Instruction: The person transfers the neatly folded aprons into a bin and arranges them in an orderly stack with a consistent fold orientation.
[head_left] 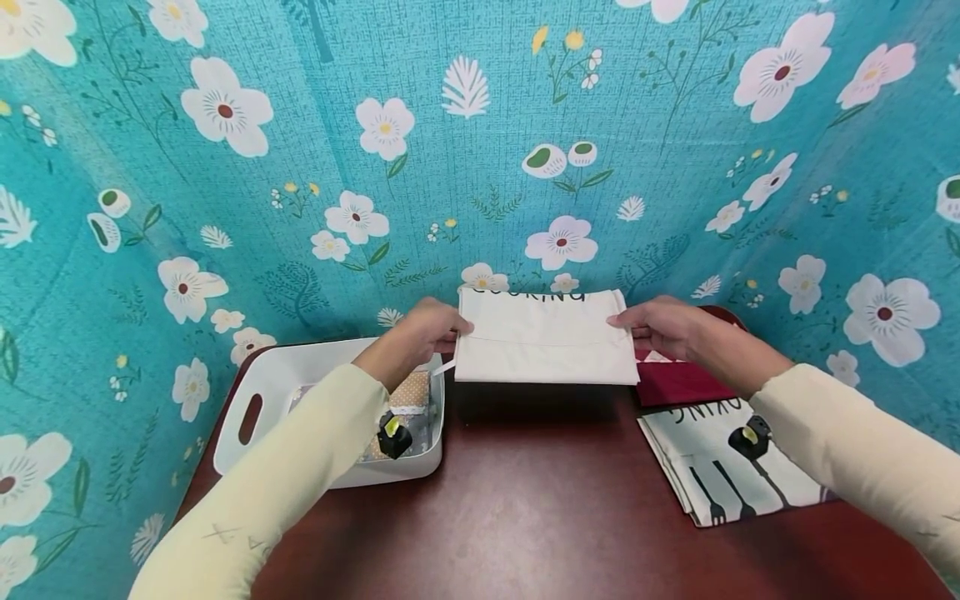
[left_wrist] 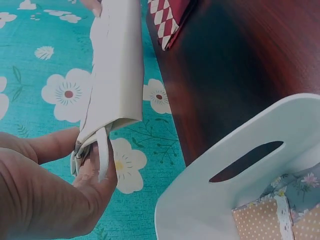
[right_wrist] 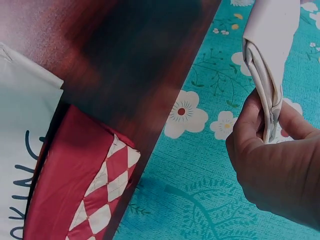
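Observation:
A folded white apron (head_left: 547, 346) with dark "COOKING" lettering along its far edge is held up above the table, casting a shadow below. My left hand (head_left: 429, 327) pinches its left end, thumb on top and fingers underneath. At the opposite end my right hand (head_left: 666, 327) grips it the same way. The left wrist view shows a narrow white strap (left_wrist: 103, 150) hanging from the folded end by the left fingers. In the right wrist view, the stacked fabric layers (right_wrist: 265, 80) show between right thumb and fingers.
On the left stands a white bin (head_left: 270, 383) holding folded dotted and floral cloth (head_left: 411, 392). To the right lie a dark red folded cloth (head_left: 678, 385) with a checkered edge and another folded apron (head_left: 720, 467) printed with utensils. Floral curtain (head_left: 480, 167) hangs behind the brown table (head_left: 510, 500).

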